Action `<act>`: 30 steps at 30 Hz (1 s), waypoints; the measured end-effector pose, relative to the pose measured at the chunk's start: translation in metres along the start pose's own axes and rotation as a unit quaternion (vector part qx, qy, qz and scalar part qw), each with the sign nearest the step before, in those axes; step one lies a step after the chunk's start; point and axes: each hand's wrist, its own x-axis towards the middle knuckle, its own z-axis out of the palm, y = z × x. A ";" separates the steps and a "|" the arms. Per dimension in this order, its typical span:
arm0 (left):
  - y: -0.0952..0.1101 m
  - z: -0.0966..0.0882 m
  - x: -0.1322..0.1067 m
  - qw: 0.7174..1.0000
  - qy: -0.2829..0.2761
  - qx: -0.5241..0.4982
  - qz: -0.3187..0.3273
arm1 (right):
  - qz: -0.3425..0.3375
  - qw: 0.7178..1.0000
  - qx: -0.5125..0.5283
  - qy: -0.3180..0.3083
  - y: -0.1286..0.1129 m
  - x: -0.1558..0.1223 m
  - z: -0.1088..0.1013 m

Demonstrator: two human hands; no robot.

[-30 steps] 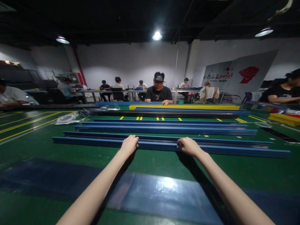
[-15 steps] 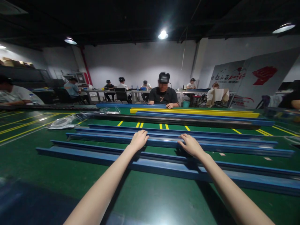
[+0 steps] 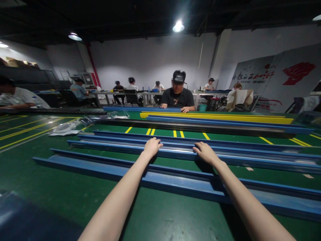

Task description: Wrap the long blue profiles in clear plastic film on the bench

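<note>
Several long blue channel rails lie crosswise on the green table (image 3: 50, 187). Both my arms reach over the nearest blue rail (image 3: 87, 165). My left hand (image 3: 152, 146) and my right hand (image 3: 205, 152) sit on the second blue rail (image 3: 178, 153), about a shoulder's width apart. The fingers of both hands curl over its far edge. A third blue rail (image 3: 125, 134) lies just beyond the hands.
Farther back lie a black rail (image 3: 225, 129), another blue rail and a yellow rail (image 3: 213, 117). A person in a black shirt (image 3: 178, 97) sits opposite with hands on the table. Clear plastic bags (image 3: 65, 128) lie at the left. A dark blue sheet (image 3: 25, 217) shows at the lower left.
Both hands left the nearest blue rail and moved forward onto the second one. The view shifted forward, so the near rail now lies under my forearms.
</note>
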 end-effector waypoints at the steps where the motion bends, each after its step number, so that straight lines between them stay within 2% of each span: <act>1: 0.001 0.000 -0.001 1.000 0.000 0.001 -0.005 | 0.004 1.000 -0.008 0.000 -0.001 0.000 -0.002; 8: 0.006 -0.006 -0.013 1.000 -0.004 -0.002 -0.023 | 0.049 0.995 -0.088 -0.024 -0.011 -0.007 -0.016; 14: -0.001 -0.004 -0.018 0.999 -0.005 -0.030 -0.015 | 0.059 0.995 -0.046 -0.067 -0.008 -0.014 -0.024; 20: -0.013 -0.001 -0.015 0.997 -0.029 -0.072 0.021 | 0.014 0.992 0.029 -0.122 0.003 -0.015 -0.031; 23: -0.016 0.000 -0.012 0.995 -0.039 -0.092 0.024 | -0.008 0.990 0.064 -0.126 0.007 -0.014 -0.031; 27: -0.018 0.000 -0.005 0.992 -0.063 -0.111 0.022 | -0.001 0.990 0.069 -0.119 0.006 -0.009 -0.030; 30: -0.017 -0.003 0.002 0.995 -0.038 -0.087 0.040 | 0.008 0.994 0.062 -0.091 0.005 -0.003 -0.031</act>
